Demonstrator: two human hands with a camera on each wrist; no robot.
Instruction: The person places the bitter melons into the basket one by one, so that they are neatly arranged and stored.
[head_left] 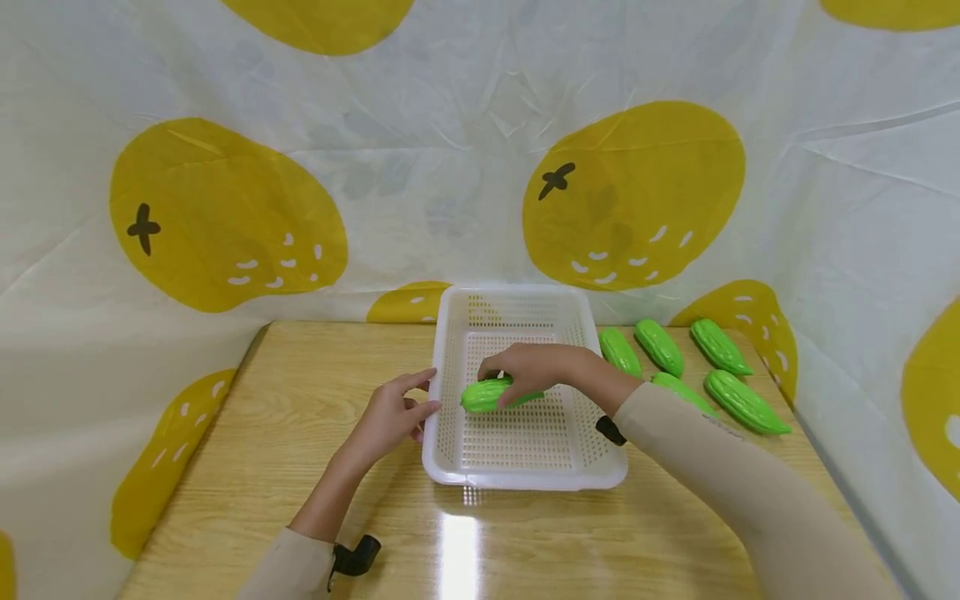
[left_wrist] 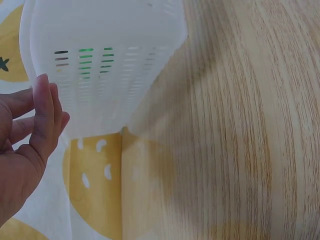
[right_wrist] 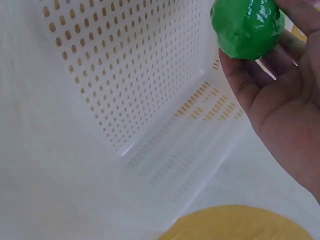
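A white perforated plastic basket (head_left: pixel 525 481) stands on the wooden table. My right hand (head_left: pixel 534 367) reaches into it and grips a glossy green toy bitter melon (head_left: pixel 483 395), thumb on the near side and fingers on the far side. In the right wrist view the bitter melon (right_wrist: pixel 247 30) shows end-on above the basket's holed floor (right_wrist: pixel 115 65); whether it touches the floor I cannot tell. At the basket's left rim, my left hand (head_left: pixel 393 410) rests its fingertips. The left wrist view shows these fingers (left_wrist: pixel 44 107) nearly straight against the outer wall (left_wrist: pixel 105 95).
Right of the basket lie several more green bitter melons (head_left: pixel 745 402) on the table (head_left: pixel 300 400). Behind and at both sides hangs a white cloth (head_left: pixel 435 200) printed with yellow fruit. The basket's far end reaches the table's back edge.
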